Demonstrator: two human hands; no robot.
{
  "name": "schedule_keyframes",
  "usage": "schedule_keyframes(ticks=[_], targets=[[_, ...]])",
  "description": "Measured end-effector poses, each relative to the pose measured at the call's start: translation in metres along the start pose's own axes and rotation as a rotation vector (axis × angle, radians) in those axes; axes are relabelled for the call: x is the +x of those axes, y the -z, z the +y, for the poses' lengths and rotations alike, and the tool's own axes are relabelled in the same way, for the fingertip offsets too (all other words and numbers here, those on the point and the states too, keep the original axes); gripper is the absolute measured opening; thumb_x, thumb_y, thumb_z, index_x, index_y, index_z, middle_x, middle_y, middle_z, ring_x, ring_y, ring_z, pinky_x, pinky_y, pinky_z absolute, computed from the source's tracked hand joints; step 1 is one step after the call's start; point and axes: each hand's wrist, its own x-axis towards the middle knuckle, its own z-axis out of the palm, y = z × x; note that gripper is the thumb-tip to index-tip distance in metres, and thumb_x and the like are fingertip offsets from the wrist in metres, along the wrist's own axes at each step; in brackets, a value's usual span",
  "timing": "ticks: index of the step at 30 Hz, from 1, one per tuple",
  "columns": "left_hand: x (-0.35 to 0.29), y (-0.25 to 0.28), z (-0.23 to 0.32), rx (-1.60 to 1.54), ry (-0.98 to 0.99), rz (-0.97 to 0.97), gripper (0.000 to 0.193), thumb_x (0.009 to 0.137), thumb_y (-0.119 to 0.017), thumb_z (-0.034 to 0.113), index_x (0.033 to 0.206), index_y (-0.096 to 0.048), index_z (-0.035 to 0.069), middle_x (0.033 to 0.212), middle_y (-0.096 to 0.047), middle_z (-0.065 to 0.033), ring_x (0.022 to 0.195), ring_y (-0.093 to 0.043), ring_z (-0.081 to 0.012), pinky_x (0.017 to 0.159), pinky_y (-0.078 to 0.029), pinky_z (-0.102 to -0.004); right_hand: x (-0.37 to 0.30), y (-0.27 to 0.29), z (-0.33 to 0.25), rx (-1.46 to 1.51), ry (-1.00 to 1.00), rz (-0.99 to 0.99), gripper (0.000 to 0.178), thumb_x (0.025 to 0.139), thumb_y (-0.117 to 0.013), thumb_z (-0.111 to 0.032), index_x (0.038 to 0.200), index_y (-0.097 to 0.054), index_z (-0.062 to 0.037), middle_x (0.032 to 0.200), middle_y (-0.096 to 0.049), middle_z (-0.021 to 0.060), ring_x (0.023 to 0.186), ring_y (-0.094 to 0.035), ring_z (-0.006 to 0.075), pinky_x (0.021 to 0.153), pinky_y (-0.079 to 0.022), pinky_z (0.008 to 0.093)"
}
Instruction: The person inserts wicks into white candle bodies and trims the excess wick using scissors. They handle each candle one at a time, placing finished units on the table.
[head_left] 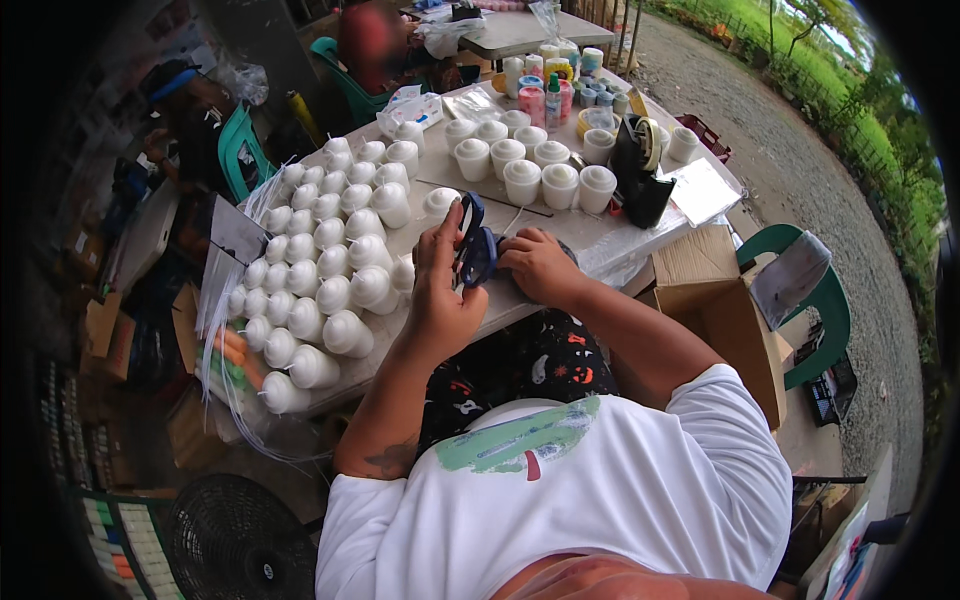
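At the far left, a dark fan [240,545] stands low beside the worktop [600,235], with green chairs [240,150] behind it. On the left half of the worktop, white capped cups [320,265] lie in close rows, most tipped on their sides and touching one another, with clear plastic bags [225,300] hanging off the near edge. The left hand [440,290] is raised above the front edge of the worktop, forearm rising from lower left, wrist bent, palm turned right; its grip is clenched on the blue scissors [475,245], thumb and fingers about the handles, blades pointing up and away. The scissors sit between the two hands, just right of the cup rows and above the worktop's near edge. The right hand [540,265] lies just beside the scissors, forearm coming in from the lower right, knuckles up, fingers curled toward the handles; whether its grip grasps anything cannot be told, as the fingertips are hidden. Behind the hands, upright white cups [525,165] stand in two rows. Further right is a black tape dispenser [640,170], then a white sheet [700,190]. Coloured bottles [555,90] stand at the back. An open carton [715,300] sits off the worktop's right corner, a green chair [815,300] beyond it.
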Motion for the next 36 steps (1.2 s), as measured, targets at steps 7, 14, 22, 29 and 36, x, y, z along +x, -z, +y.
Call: schedule_keyframes(ticks=[7,14,22,29,36], targets=[[-0.021,-0.036,-0.031,0.370,-0.113,-0.249,0.076,0.069,-0.054,-0.007,0.143,-0.036,-0.003,0.122,-0.040,-0.0195,0.108,-0.040,-0.0377,0.099,-0.035,-0.0471,-0.021,0.059,0.063,-0.270,-0.146,0.283,0.018,0.073,-0.061,-0.003,0.089,-0.066,-0.0111,0.105,-0.061,0.0044,0.109,-0.053,0.0264,0.096,-0.040,0.0404],[0.009,-0.086,-0.067,0.596,-0.123,-0.391,0.057,0.080,-0.051,0.001,0.136,-0.044,-0.003,0.120,-0.044,-0.0155,0.114,-0.042,-0.0336,0.098,-0.039,-0.0444,-0.031,0.099,0.080,0.513,-0.447,0.647,0.037,0.080,-0.048,0.012,0.109,-0.064,-0.0057,0.113,-0.058,0.0139,0.107,-0.059,0.0292,0.093,-0.045,0.0315],[0.033,-0.107,-0.065,0.238,0.175,-0.241,0.067,0.091,-0.057,0.034,0.145,-0.033,0.004,0.142,-0.036,-0.0167,0.136,-0.030,-0.0372,0.103,-0.036,-0.0473,-0.017,0.097,0.058,0.458,-0.383,0.655,0.030,0.088,-0.052,0.010,0.114,-0.061,-0.0033,0.110,-0.065,0.0144,0.101,-0.065,0.0234,0.089,-0.049,0.0311],[0.058,-0.142,0.010,-1.529,0.660,-0.287,0.075,0.091,-0.039,0.069,0.139,-0.040,0.012,0.137,-0.048,-0.0057,0.124,-0.048,-0.0160,0.104,-0.039,-0.0329,-0.034,0.076,-0.003,0.119,-0.283,0.587,0.030,0.094,-0.056,-0.016,0.122,-0.061,-0.0065,0.130,-0.053,0.0163,0.128,-0.044,0.0323,0.107,-0.034,0.0412],[0.001,-0.193,0.028,-1.514,0.837,-0.395,0.090,0.082,-0.039,0.080,0.144,-0.031,0.015,0.140,-0.041,-0.0037,0.129,-0.041,-0.0147,0.107,-0.035,-0.0318,-0.135,0.054,-0.010,0.232,-0.317,0.605,0.031,0.097,-0.050,-0.021,0.121,-0.059,-0.0029,0.136,-0.046,0.0210,0.129,-0.041,0.0350,0.107,-0.031,0.0443]])
